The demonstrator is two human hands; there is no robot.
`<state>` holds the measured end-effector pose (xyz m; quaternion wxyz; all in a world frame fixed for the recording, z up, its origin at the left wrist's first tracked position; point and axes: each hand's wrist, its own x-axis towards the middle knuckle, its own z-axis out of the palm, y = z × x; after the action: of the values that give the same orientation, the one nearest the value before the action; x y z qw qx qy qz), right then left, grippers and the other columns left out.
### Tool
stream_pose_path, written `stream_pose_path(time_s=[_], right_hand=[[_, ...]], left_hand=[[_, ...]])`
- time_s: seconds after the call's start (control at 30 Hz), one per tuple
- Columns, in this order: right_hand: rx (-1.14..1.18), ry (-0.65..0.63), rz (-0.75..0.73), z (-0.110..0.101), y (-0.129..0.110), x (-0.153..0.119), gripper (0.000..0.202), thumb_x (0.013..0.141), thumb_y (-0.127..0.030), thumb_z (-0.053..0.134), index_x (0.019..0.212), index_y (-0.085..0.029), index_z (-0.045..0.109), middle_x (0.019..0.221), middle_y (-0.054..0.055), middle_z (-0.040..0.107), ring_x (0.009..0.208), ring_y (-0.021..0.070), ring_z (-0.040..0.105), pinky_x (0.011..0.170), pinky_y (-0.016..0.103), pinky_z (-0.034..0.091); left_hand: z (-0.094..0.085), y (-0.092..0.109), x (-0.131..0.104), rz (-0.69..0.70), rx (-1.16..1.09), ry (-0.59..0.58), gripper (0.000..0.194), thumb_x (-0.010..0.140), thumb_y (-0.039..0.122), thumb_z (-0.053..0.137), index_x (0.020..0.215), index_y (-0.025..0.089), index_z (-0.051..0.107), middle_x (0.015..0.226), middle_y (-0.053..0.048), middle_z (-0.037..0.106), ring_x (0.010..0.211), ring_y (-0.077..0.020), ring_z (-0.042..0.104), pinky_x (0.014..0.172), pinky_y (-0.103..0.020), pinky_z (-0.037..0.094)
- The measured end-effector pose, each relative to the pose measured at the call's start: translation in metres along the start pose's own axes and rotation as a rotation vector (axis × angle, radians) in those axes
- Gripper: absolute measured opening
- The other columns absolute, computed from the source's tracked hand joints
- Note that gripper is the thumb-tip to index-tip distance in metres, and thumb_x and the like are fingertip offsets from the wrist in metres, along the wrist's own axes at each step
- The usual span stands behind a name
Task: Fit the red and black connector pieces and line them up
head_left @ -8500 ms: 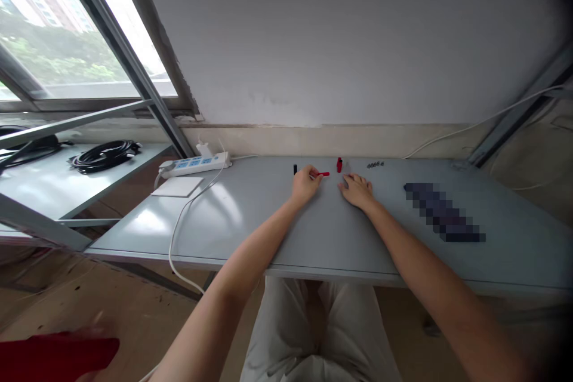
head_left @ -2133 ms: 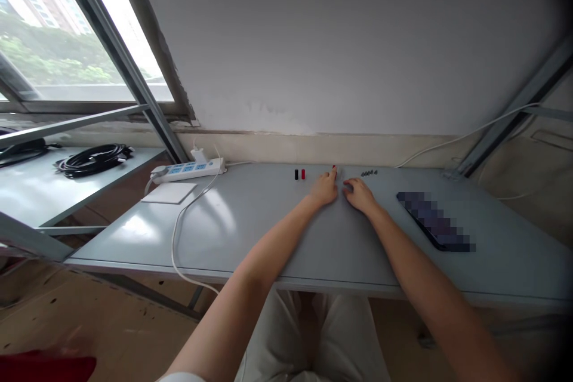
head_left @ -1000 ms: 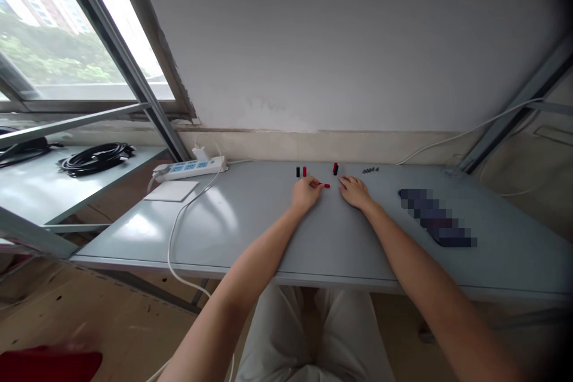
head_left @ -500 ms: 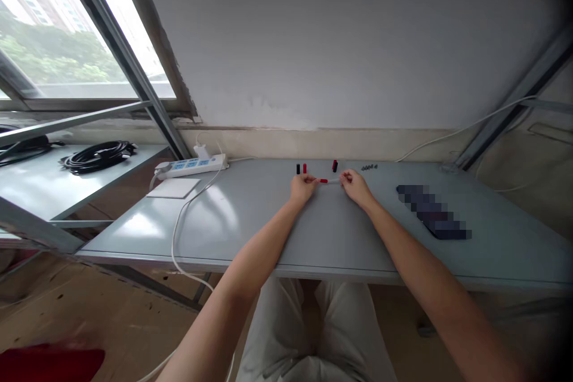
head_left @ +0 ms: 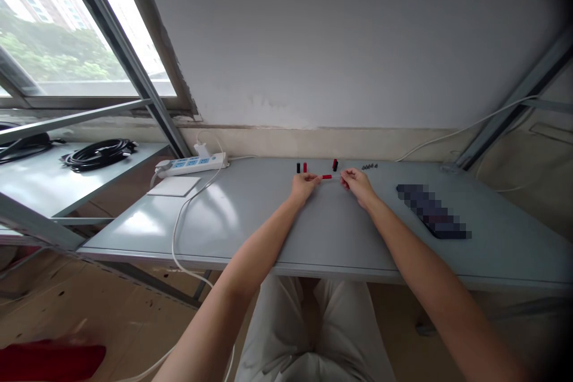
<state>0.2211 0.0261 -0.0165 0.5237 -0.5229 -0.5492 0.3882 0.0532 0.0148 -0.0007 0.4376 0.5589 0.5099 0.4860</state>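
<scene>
My left hand [head_left: 306,185] is over the back middle of the table, thumb and fingers pinched on a small red cylinder [head_left: 326,176] that points to the right. Facing it, my right hand [head_left: 357,185] is closed in a pinch on a thin pale piece [head_left: 337,176]. This piece lies in line with the red cylinder; whether they join is too small to tell. Behind my left hand stand a small black cylinder [head_left: 298,168] and a second red one [head_left: 305,167]. A red and black pair [head_left: 335,165] sits behind the gap between my hands.
Several tiny dark parts [head_left: 369,166] lie behind my right hand. A blurred dark flat object [head_left: 432,212] rests at the right. On the left are a white power strip [head_left: 192,164], a white flat box [head_left: 173,186] and a white cable [head_left: 181,215] hanging over the table edge.
The red cylinder has shifted slightly right and up in view, and more of it shows beyond my left fingertips. The pale piece shows less between my hands. My right hand has turned a little.
</scene>
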Motion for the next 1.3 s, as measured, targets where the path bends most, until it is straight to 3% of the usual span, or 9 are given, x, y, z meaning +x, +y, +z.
stream_pose_path(time_s=[0.13, 0.37, 0.7, 0.87, 1.1, 1.3], right_hand=[[0.003, -0.097, -0.012, 0.005, -0.003, -0.004, 0.020, 0.073, -0.037, 0.052, 0.078, -0.018, 0.052, 0.065, 0.001, 0.057, 0.050, 0.0077, 0.046, 0.050, 0.022, 0.037], [-0.150, -0.187, -0.123, 0.007, -0.003, -0.008, 0.019, 0.072, -0.033, 0.054, 0.084, -0.018, 0.053, 0.072, 0.003, 0.061, 0.059, 0.0102, 0.053, 0.060, 0.025, 0.043], [-0.711, -0.109, -0.462, 0.010, -0.005, -0.012, 0.012, 0.071, -0.024, 0.055, 0.079, -0.017, 0.060, 0.080, 0.005, 0.060, 0.069, 0.0142, 0.054, 0.066, 0.027, 0.041], [-0.757, -0.057, -0.345, 0.016, -0.002, -0.006, 0.012, 0.069, -0.023, 0.055, 0.079, -0.017, 0.059, 0.072, 0.003, 0.061, 0.065, 0.0143, 0.054, 0.062, 0.026, 0.040], [-0.628, -0.065, -0.128, 0.027, -0.003, 0.019, 0.009, 0.064, -0.022, 0.059, 0.071, -0.016, 0.058, 0.071, 0.005, 0.063, 0.063, 0.0139, 0.056, 0.060, 0.024, 0.041], [-0.623, -0.056, -0.096, 0.051, 0.000, 0.039, 0.010, 0.063, -0.021, 0.060, 0.071, -0.016, 0.060, 0.072, 0.007, 0.064, 0.064, 0.0143, 0.057, 0.060, 0.025, 0.042]], left_hand=[[0.002, 0.006, -0.005, 0.010, -0.022, -0.075, 0.015, 0.064, 0.026, 0.065, 0.069, 0.012, 0.064, 0.063, -0.004, 0.059, 0.055, -0.0085, 0.047, 0.059, -0.025, 0.040], [0.002, 0.005, -0.004, 0.019, -0.079, -0.032, 0.011, 0.068, 0.022, 0.061, 0.071, 0.011, 0.060, 0.067, -0.006, 0.060, 0.055, -0.0084, 0.049, 0.059, -0.024, 0.040], [0.004, 0.002, -0.003, 0.047, -0.094, -0.023, 0.010, 0.067, 0.021, 0.061, 0.072, 0.012, 0.059, 0.067, -0.005, 0.060, 0.055, -0.0082, 0.049, 0.058, -0.024, 0.040], [0.004, 0.009, -0.007, 0.051, -0.120, -0.038, 0.014, 0.069, 0.024, 0.058, 0.077, 0.013, 0.061, 0.072, -0.007, 0.062, 0.061, -0.0103, 0.052, 0.061, -0.024, 0.041], [-0.013, 0.011, 0.005, -0.013, -0.235, 0.301, 0.015, 0.073, 0.024, 0.047, 0.072, 0.013, 0.057, 0.067, -0.005, 0.058, 0.056, -0.0085, 0.048, 0.057, -0.022, 0.039], [-0.022, 0.008, 0.010, -0.116, -0.353, 0.372, 0.014, 0.071, 0.022, 0.044, 0.072, 0.013, 0.055, 0.066, -0.003, 0.055, 0.053, -0.0070, 0.045, 0.055, -0.022, 0.037]])
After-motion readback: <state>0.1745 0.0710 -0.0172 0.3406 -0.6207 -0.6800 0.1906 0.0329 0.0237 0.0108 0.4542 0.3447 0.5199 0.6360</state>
